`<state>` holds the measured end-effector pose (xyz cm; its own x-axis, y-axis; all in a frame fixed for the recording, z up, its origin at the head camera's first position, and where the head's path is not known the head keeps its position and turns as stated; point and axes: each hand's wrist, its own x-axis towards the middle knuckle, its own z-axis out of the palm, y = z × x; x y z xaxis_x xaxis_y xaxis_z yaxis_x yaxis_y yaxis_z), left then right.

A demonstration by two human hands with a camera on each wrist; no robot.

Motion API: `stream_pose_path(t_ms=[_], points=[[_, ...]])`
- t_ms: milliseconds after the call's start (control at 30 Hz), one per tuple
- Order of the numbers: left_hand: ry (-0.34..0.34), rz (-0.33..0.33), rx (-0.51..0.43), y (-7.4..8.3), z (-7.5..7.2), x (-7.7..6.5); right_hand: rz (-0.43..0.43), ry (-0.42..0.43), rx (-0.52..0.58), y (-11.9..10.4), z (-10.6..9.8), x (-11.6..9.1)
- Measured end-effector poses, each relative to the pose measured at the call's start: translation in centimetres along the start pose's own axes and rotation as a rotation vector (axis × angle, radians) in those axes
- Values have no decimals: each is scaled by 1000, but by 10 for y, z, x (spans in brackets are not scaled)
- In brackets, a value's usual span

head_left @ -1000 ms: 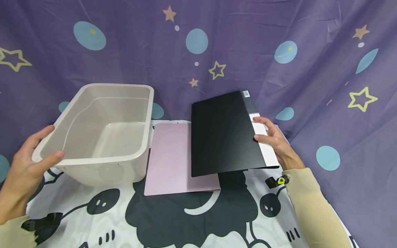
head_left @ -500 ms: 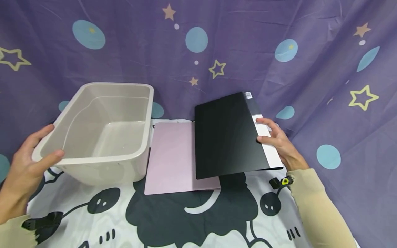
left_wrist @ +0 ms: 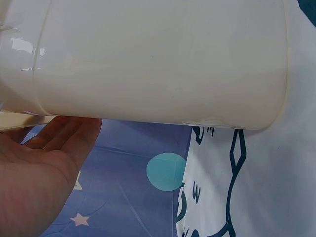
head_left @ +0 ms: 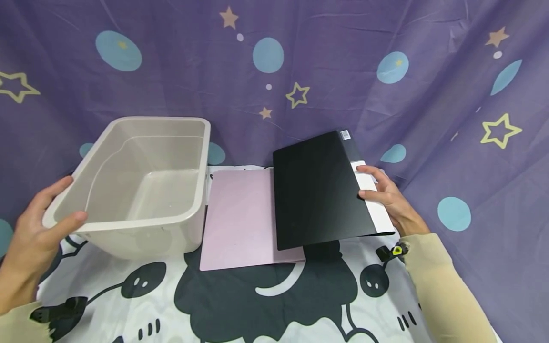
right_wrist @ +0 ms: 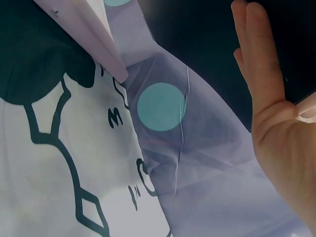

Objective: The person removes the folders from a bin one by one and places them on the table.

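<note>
At the left, an off-white plastic bin point(head_left: 137, 224) stands with its mouth tilted toward me. My left hand point(head_left: 40, 226) grips its near left rim, thumb over the inside and fingers behind. The left wrist view shows those fingers point(left_wrist: 69, 133) under the rim, along the outer wall. A black file folder point(head_left: 321, 195) is held at a slant by my right hand point(head_left: 392, 205), which pinches its white-labelled spine. Seen from the right wrist, the fingers point(right_wrist: 264, 59) lie along the folder's dark underside. Below it, partly covered, lies a pink folder point(head_left: 236, 219).
A white cloth point(head_left: 180, 328) with dark cartoon prints covers the table. Directly behind the bin and folders hangs a purple curtain point(head_left: 334, 57) with stars and blue spots, which also closes off the right side.
My right hand has shifted the black folder a little to the right and slightly down, baring more of the pink folder. The left hand and the bin stay nearly as they were.
</note>
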<state>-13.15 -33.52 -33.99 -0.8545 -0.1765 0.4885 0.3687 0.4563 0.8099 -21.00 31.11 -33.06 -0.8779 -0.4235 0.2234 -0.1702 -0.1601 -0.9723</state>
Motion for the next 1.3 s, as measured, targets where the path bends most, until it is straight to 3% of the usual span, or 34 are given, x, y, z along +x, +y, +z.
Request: stream_pose_path(t_ms=[133,267,533,667,1000,1300], points=[[2,-1,-43,0,-1,0,2,-2,-9,1,-5,-2],[2,-2,-25,1,-1,0,24,17,-35,0,-8,-5],[-5,12,-43,0,0,0,57,93,-234,-3,-13,-9],[-5,9,-48,0,-1,0,94,74,-175,-4,-16,-11],[-7,5,22,1,0,0,94,101,-226,-4,-25,-14],[-12,-1,-30,1,-1,0,117,120,-250,-4,-32,-17]])
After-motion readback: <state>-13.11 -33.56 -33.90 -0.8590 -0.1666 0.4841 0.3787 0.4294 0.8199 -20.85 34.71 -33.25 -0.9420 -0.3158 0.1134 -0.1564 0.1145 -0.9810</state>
